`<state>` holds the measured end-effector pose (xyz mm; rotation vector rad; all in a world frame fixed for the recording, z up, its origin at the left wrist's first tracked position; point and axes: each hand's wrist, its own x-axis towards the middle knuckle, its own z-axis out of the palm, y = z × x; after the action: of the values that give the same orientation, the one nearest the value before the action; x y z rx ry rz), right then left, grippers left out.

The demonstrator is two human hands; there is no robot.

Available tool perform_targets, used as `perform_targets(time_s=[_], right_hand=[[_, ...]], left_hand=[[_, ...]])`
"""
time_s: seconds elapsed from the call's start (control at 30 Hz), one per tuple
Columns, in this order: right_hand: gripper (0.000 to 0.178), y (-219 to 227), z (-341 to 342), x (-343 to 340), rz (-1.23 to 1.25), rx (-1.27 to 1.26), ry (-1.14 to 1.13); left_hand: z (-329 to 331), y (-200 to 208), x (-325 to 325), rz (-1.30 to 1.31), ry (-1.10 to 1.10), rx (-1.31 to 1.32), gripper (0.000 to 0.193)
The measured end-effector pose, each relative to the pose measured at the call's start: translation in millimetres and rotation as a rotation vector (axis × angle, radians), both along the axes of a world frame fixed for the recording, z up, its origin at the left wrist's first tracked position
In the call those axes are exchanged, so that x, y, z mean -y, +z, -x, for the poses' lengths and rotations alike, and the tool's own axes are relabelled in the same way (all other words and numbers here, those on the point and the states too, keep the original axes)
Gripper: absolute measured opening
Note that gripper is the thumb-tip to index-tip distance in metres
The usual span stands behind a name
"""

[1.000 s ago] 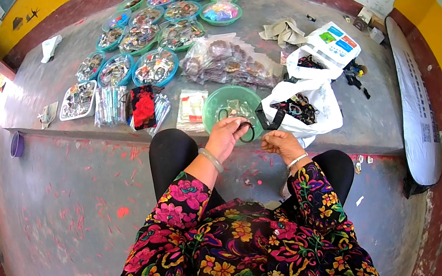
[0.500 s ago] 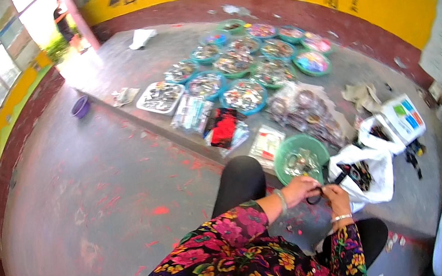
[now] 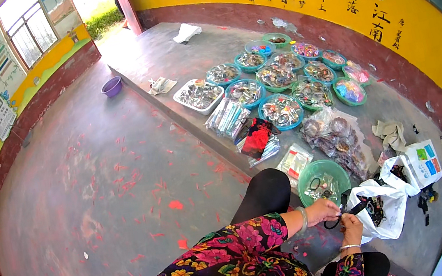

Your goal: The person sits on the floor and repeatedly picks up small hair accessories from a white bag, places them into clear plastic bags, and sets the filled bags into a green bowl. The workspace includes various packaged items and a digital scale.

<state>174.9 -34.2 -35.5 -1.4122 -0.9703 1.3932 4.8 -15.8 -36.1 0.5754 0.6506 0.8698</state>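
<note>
My left hand and my right hand meet low on the right, just in front of a green basin. Both have their fingers closed around a thin black loop, too small to name more exactly. A dark flat strip sticks out beside them toward a white plastic bag. Inside that bag lie dark, tangled pieces. The basin contains small clear packets and a dark ring-shaped piece.
Beyond stand several round basins of packaged small items and a white tray. Flat packages and clear bags lie nearer. A raised step edge crosses the floor. A purple bowl sits far left.
The head view has turned left, so the scene sits farther right and lower. My hands stay together at the black loop. The person in the doorway is now mostly hidden.
</note>
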Motion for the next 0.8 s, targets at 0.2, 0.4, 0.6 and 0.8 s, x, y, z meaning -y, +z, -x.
perform_targets(time_s=[0.2,0.4,0.6,0.8], right_hand=[[0.008,6,-4,-1,-0.153,0.085,0.004],[0.017,18,9,-2,-0.076,0.081,0.021],[0.009,20,8,1,-0.049,0.002,-0.01],[0.006,16,8,2,-0.085,-0.032,-0.05]], left_hand=[[-8,-6,-7,0.044,0.036,0.036,0.014],[9,6,-4,0.096,0.11,0.033,0.016],[1,9,-5,0.072,0.037,-0.045,0.014],[0,10,-5,0.115,0.041,-0.031,0.014]])
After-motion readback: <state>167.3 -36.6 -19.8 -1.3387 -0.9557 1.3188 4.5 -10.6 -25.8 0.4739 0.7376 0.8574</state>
